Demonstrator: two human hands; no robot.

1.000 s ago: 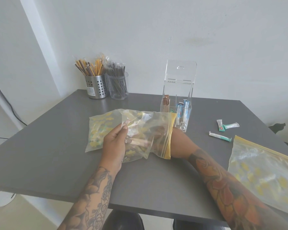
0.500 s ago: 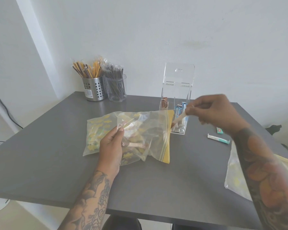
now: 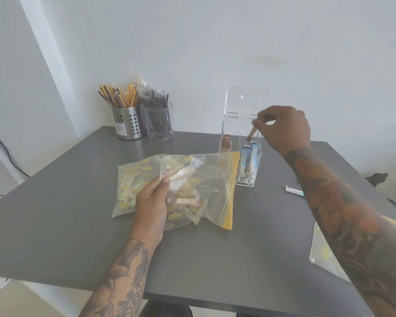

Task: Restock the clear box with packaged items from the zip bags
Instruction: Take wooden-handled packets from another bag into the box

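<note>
Over the clear box at upper right, right hand pinches a brown packet; left hand pinches the zip bag at centre.

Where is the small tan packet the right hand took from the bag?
In the head view, the tan packet hangs from the right hand, right of centre, over the clear box, above the blue packets.
</note>
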